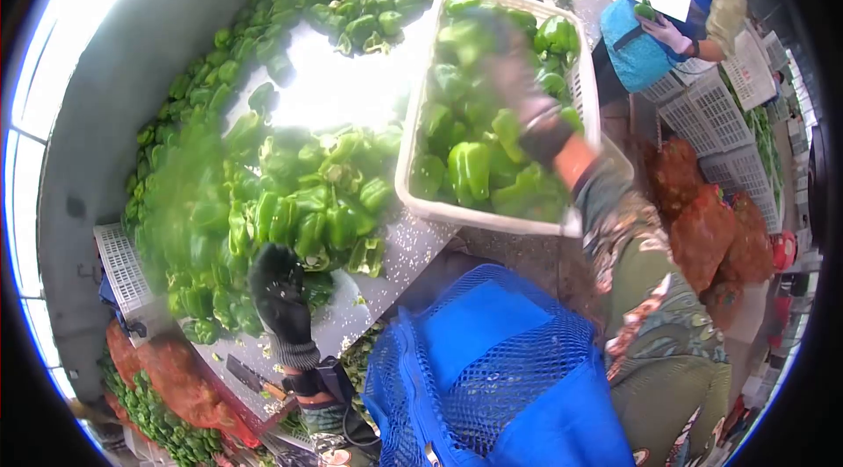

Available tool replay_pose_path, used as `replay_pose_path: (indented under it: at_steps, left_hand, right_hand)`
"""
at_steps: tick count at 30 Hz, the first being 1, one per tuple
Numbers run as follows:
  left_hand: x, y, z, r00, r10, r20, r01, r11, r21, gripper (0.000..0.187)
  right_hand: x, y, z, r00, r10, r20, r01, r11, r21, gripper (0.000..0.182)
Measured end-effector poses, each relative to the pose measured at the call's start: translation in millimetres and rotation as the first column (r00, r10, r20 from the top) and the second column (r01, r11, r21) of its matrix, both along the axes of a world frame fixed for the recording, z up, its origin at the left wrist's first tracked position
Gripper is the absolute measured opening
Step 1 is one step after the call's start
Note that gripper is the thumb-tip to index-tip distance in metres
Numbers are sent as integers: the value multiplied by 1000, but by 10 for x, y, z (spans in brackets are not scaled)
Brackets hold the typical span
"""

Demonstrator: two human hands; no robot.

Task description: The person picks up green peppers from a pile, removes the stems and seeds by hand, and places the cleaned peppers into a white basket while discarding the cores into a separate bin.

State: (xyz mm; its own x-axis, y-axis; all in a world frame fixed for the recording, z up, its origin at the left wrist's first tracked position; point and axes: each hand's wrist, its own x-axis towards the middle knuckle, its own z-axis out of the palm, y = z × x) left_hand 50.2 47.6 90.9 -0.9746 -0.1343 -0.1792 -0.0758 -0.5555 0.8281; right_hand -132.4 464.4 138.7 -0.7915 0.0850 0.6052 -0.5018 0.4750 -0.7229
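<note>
My left hand (279,291), in a black knitted glove, is at the near edge of a heap of green bell peppers (312,234). Its fingers look curled in; whatever they hold is hidden. Beside it, a pepper (317,289) lies against the glove on the right. My right hand (518,76) is over a white plastic crate (407,159) of green bell peppers, smeared by motion, so its grip does not show. Inside the crate, a large glossy pepper (469,170) lies near the front.
More peppers (364,14) cover the back of the metal table (408,247), strewn with pale seeds. A flat dark-bladed tool (255,375) lies near its front edge. At upper right a co-worker (680,1) holds a pepper. Red mesh sacks (702,234) and white crates (711,111) stand at right.
</note>
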Motion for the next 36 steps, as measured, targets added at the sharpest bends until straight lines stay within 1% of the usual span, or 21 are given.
replay_pose_path:
  at_steps: [1,2,3,6,7,8,10,13,16,18,19,21,23,24,25,26,28,31,32,33,36]
  left_hand:
    - [53,-27,-120,1000,0,20,1,1000,-18,51]
    - [83,-28,-229,999,15,44,-13,999,-38,49]
    - [107,-42,-312,982,71,177,-69,997,-15,47]
    - [242,268,-248,978,116,174,-69,965,-252,45]
    - [288,250,-280,966,119,229,-100,991,-94,43]
    - [335,282,-338,974,153,169,-143,987,-68,43]
    - [399,162,-543,939,173,296,-137,981,-139,43]
    - [545,50,-638,862,258,437,-237,966,-103,44]
    - [654,-3,-774,866,306,395,-245,949,-197,42]
    - [499,-283,-913,825,387,413,-111,826,-552,36]
    - [339,-362,-920,910,346,227,-74,677,-732,41]
    - [-79,-381,-787,938,346,-5,21,-72,-997,53]
    - [-568,-461,-762,951,293,101,183,-269,-946,67]
    - [-809,-468,-886,915,334,225,325,-285,-902,81]
    - [-1013,-441,-846,839,354,412,493,-174,-853,88]
    - [-1186,-458,-952,773,382,506,615,-257,-746,93]
    - [-1323,-579,-912,782,346,519,586,-124,-801,95]
    - [-1284,-937,-1429,908,247,338,317,121,-941,99]
    - [-1223,-1046,-1357,928,169,331,226,451,-863,98]
    - [-1150,-1088,-1485,953,179,246,137,469,-873,97]
    - [-855,-1010,-1342,982,184,31,-67,502,-862,95]
  right_hand:
    - [-141,417,-9,959,-281,-30,279,922,268,50]
    - [-385,891,-210,922,-273,-275,373,818,437,54]
    - [-521,1236,-496,870,-452,-198,471,641,606,73]
    - [-668,1789,-1116,760,-611,221,-64,268,961,83]
    - [-578,1664,-1049,751,-660,24,-15,19,1000,83]
    - [-771,2009,-1438,940,-212,-266,329,365,871,81]
    - [-830,1945,-1433,873,-485,-48,159,192,968,75]
    - [-947,1978,-1743,917,-300,-263,336,223,915,68]
    - [-914,2156,-1755,866,-477,-147,203,68,977,65]
    - [-996,2364,-1527,877,-477,58,46,203,978,63]
    - [-1027,2382,-1439,866,-474,161,-30,271,962,63]
    - [-958,2017,-962,932,-281,231,-41,550,834,60]
    - [-543,740,-183,981,-127,147,-26,666,745,51]
    - [-346,217,-79,918,5,396,-169,909,381,54]
    - [-156,-293,-45,871,218,441,-325,928,183,52]
    - [47,-789,-48,791,424,441,-462,886,-23,51]
    - [398,-1542,-254,601,583,547,-585,787,-196,51]
    - [652,-2592,-725,361,674,645,-300,738,-604,61]
    - [611,-2774,-1042,307,698,647,-181,710,-680,66]
    - [540,-2915,-1634,427,698,575,-410,716,-564,68]
    - [545,-3450,-1564,454,713,534,-256,679,-688,70]
